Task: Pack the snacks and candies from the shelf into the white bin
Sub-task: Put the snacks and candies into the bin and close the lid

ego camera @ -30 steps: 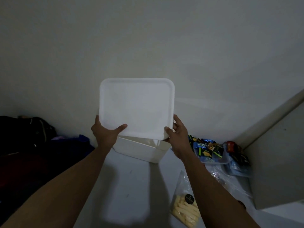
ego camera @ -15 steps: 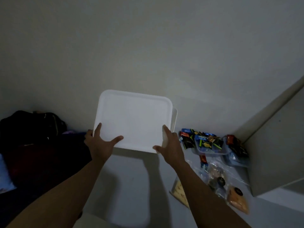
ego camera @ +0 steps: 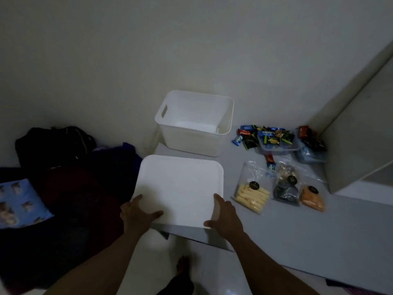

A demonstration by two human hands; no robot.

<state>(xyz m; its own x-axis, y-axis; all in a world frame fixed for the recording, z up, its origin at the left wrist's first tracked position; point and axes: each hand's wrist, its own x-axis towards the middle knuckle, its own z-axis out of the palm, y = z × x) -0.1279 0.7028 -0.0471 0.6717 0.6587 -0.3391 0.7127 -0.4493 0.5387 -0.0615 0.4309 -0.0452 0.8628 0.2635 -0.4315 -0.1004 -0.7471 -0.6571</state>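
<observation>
Pale walls (ego camera: 191, 50) closed in a dim corner behind the grey shelf (ego camera: 276, 235). At the back of the shelf, against the wall, stood the white bin (ego camera: 191, 141), uncovered; what showed of its inside was bare.

Directly in front of the bin I held the flat white lid (ego camera: 180, 184) level. My left hand (ego camera: 136, 216) and right hand (ego camera: 225, 218) each gripped a near corner, thumb on top and fingers (ego camera: 217, 198) along the side edge. Whether the lid rested on the shelf or hung just above it could not be told.

To the right of the bin lay the goods to be packed:
- the wrapped candies (ego camera: 251, 137), some loose and some heaped in clear tubs (ego camera: 276, 146);
- in front of these, a bag of pale sticks (ego camera: 252, 195), a dark bag (ego camera: 286, 188) and an orange bag (ego camera: 312, 198).

To the left of the bin, beyond the shelf, lay dark clothes (ego camera: 63, 167) and a patterned cushion (ego camera: 19, 203).

By my judgement nothing had yet been packed. The main hazard was the lid: its near edge overhung the front of the shelf, so letting go there could have tipped it onto the floor (ego camera: 212, 273). Parked in front of the bin, it could also have been nudged by an arm reaching across. The loose candies might have been swept off the shelf, and the slack, glossy bags seemed likely to slip from a light pinch.
</observation>
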